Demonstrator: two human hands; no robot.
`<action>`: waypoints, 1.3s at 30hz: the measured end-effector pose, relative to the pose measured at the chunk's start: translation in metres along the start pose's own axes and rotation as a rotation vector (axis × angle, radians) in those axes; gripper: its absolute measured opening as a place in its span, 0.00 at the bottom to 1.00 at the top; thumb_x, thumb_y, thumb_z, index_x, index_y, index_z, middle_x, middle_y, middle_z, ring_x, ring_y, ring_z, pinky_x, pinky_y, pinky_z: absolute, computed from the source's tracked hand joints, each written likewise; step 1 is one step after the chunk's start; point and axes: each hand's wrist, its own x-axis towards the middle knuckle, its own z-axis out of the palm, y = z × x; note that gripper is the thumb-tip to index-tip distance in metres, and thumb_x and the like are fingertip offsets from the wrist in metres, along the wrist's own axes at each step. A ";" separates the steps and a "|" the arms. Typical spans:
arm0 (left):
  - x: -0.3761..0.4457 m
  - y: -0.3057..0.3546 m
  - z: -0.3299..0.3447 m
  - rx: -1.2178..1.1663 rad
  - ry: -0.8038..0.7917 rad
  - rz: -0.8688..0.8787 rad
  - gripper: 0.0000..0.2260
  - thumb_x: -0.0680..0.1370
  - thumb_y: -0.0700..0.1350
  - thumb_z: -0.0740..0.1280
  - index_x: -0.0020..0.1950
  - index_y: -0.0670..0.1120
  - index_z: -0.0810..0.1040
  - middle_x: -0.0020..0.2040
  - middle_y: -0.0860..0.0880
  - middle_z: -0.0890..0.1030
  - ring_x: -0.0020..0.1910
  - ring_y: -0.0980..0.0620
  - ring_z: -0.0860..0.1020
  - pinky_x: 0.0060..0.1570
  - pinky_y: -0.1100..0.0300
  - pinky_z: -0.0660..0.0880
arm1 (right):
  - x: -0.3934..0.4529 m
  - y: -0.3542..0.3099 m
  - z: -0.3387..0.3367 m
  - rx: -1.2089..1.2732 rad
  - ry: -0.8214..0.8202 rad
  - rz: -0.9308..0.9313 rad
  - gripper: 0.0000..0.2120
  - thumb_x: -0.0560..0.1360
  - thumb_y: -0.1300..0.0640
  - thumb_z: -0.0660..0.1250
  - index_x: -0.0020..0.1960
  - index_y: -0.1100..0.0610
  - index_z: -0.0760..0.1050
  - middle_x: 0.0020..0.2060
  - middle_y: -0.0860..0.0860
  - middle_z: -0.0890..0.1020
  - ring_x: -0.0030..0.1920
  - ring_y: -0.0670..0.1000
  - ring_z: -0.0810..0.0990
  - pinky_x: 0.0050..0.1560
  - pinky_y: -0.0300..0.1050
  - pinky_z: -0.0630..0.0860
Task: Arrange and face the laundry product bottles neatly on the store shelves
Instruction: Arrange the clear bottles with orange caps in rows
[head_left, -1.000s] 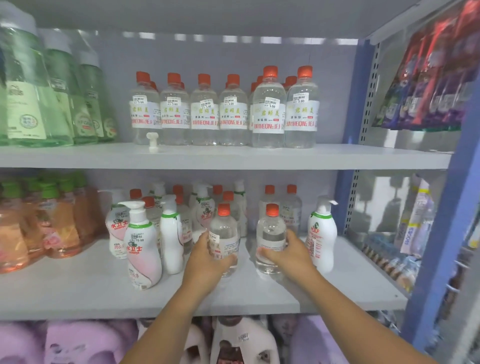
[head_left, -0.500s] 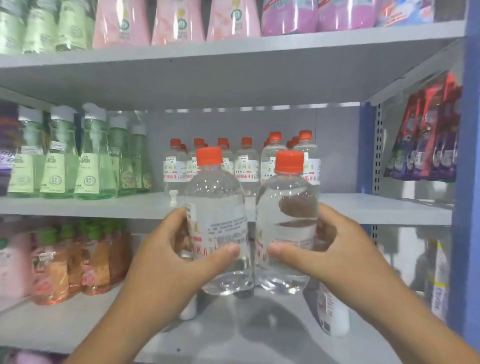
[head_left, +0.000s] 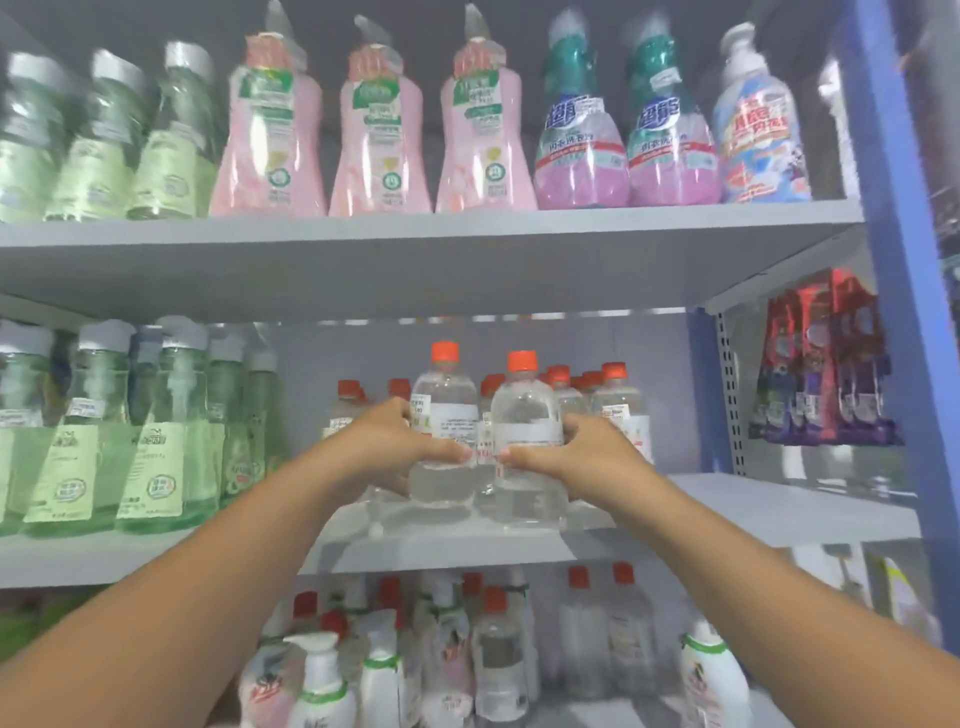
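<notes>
Two clear bottles with orange caps stand side by side at the front of the middle shelf. My left hand grips the left clear bottle round its label. My right hand grips the right clear bottle the same way. Their bases sit at or just above the shelf surface; I cannot tell which. Behind them stands a group of matching orange-capped bottles.
Green pump bottles fill the middle shelf's left side. Pink bottles and purple ones line the top shelf. White pump bottles and more clear bottles stand on the lower shelf. A blue upright and hanging packets are at the right.
Both hands lifted the two clear bottles from the lower shelf and carried them forward onto the middle shelf, in front of the matching group. The view tilted upward.
</notes>
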 end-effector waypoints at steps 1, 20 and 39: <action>0.009 -0.006 0.000 -0.003 -0.042 0.003 0.31 0.60 0.56 0.86 0.58 0.53 0.77 0.55 0.51 0.85 0.52 0.50 0.85 0.48 0.48 0.85 | 0.003 0.000 0.005 -0.015 0.002 0.013 0.14 0.67 0.43 0.81 0.49 0.45 0.83 0.42 0.40 0.86 0.41 0.39 0.83 0.37 0.34 0.74; 0.060 -0.043 0.010 0.079 -0.302 0.183 0.10 0.76 0.55 0.75 0.52 0.64 0.76 0.49 0.63 0.83 0.50 0.59 0.82 0.46 0.61 0.82 | 0.077 0.008 0.028 -1.203 0.132 -0.285 0.46 0.66 0.22 0.66 0.71 0.54 0.69 0.66 0.49 0.76 0.70 0.54 0.66 0.74 0.53 0.58; 0.067 -0.058 0.018 -0.013 -0.174 0.118 0.20 0.72 0.51 0.79 0.60 0.56 0.76 0.50 0.59 0.83 0.47 0.63 0.82 0.44 0.66 0.78 | 0.151 -0.025 0.000 -0.660 -0.107 -0.123 0.15 0.77 0.40 0.71 0.54 0.50 0.84 0.46 0.47 0.86 0.47 0.50 0.84 0.52 0.49 0.81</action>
